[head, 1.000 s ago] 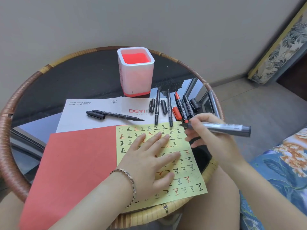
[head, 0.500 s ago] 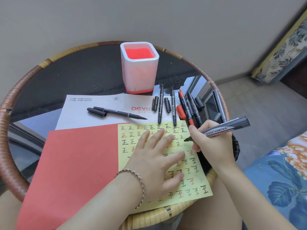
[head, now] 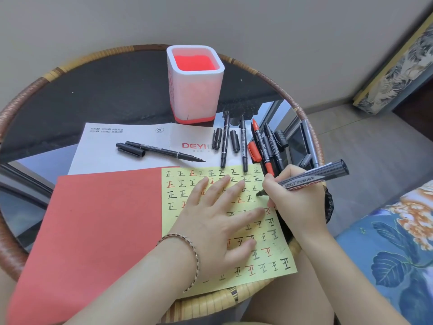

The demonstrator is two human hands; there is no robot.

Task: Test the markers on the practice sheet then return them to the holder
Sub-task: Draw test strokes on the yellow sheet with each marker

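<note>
The right hand sits at the right centre of the frame, fingers pinched around a thick grey marker; the marker's dark tip touches the yellow practice sheet near its right edge, and its capped back end points toward the upper right. The left hand lies flat in the middle of the frame, fingers spread and pressed on the sheet, holding nothing; a thin bracelet circles its wrist. The sheet carries rows of small black and red characters and lies over a red paper that fills the lower left. Above them a white printed sheet bears a black pen lying crosswise, its cap just beside it. To the right of it, above the yellow sheet, several uncapped black markers, loose caps and 1 red marker lie side by side, pointing up the frame. The white holder, red inside, stands upright at the upper centre on the dark glass table with its wicker rim.
</note>
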